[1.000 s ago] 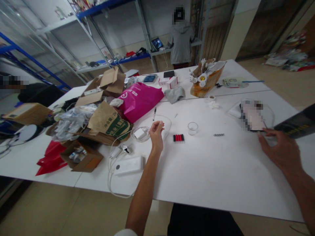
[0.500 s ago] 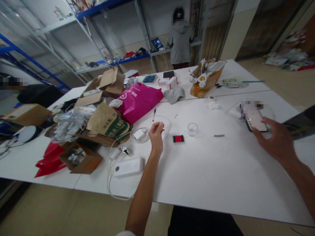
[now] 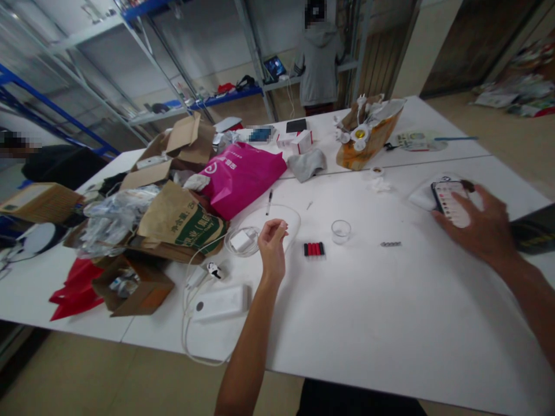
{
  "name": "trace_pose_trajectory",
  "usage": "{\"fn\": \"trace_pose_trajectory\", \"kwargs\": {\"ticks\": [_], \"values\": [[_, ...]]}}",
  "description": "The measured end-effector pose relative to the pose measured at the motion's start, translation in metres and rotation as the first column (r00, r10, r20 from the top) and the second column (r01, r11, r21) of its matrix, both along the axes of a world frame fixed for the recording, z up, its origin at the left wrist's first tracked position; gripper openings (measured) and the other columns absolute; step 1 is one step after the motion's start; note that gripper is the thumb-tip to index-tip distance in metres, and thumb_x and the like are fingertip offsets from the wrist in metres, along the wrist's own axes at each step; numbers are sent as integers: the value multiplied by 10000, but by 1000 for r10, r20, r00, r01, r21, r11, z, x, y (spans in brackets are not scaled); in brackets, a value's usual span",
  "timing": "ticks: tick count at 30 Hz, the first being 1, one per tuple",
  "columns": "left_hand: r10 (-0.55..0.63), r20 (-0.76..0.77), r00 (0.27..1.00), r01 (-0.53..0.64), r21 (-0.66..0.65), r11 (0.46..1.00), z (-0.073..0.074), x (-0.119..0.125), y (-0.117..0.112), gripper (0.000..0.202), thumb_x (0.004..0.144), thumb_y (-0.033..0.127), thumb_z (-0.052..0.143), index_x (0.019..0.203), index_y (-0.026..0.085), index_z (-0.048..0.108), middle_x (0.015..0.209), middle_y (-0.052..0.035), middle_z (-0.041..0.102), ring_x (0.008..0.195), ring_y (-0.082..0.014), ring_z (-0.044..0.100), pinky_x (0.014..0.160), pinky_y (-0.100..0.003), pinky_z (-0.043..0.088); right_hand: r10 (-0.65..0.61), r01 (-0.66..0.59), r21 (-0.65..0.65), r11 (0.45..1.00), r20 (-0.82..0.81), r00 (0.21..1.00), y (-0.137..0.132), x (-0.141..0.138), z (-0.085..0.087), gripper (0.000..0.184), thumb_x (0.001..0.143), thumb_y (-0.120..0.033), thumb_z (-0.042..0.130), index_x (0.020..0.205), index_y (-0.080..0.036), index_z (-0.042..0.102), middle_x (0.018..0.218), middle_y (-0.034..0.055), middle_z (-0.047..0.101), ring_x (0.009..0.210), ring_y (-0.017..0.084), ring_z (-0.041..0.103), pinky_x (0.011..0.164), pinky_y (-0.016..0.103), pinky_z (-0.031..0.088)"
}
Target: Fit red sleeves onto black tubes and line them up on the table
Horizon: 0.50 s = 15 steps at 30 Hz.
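My left hand (image 3: 273,240) is raised over the middle of the table with its fingers curled together. Whatever it may hold is hidden or too small to make out. At the right, my right hand (image 3: 485,225) reaches over a lit smartphone (image 3: 449,202), fingers apart, one fingertip at the screen and the thumb by its lower left edge. Under the phone is a pale, clear-looking plastic piece (image 3: 420,195). Between the hands are a row of red and black cylinders (image 3: 314,249), a small clear cup (image 3: 341,231) and a short twisted metal piece (image 3: 391,244).
Left of my left hand lie a coiled white cable (image 3: 243,242), a white power bank (image 3: 221,303), an open small carton (image 3: 139,289) and a magenta bag (image 3: 245,173). A dark box (image 3: 535,228) stands at the right edge. A person in grey (image 3: 319,66) stands by the shelves.
My right hand has shifted up over the phone, and a finger now reaches onto its screen. My left hand keeps its curled pose. The camera view has tilted slightly.
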<state>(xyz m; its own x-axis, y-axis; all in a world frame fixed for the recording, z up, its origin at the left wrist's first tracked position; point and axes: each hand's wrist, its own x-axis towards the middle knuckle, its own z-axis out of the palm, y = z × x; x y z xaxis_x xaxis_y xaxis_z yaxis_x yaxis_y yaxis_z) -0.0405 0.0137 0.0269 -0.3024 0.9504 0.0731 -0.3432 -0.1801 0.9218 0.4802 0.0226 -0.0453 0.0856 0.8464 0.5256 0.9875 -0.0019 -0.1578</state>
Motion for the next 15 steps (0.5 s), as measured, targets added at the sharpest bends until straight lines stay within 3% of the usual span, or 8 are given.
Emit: {"fn": "trace_pose_trajectory", "kwargs": {"ticks": [7,15], "values": [[-31,-47,998,32,27,999,11,6,-8,196,897,381,903,919,234,776,944,-31,655,903,-174,606,822,-303,515,-36,37,-52,998,8,999,3,-4,6,712,1020,-672,678,1548,-195,695,1815,278,396,1644,488,430,1276,674,403],[-62,-41,997,63,28,998,24,11,-16,224,934,415,894,893,247,752,925,-39,621,881,-191,589,876,-354,536,-35,36,12,999,-58,998,-2,6,-3,877,995,-743,659,1636,-148,602,1759,287,482,1619,445,481,1320,598,388]]}}
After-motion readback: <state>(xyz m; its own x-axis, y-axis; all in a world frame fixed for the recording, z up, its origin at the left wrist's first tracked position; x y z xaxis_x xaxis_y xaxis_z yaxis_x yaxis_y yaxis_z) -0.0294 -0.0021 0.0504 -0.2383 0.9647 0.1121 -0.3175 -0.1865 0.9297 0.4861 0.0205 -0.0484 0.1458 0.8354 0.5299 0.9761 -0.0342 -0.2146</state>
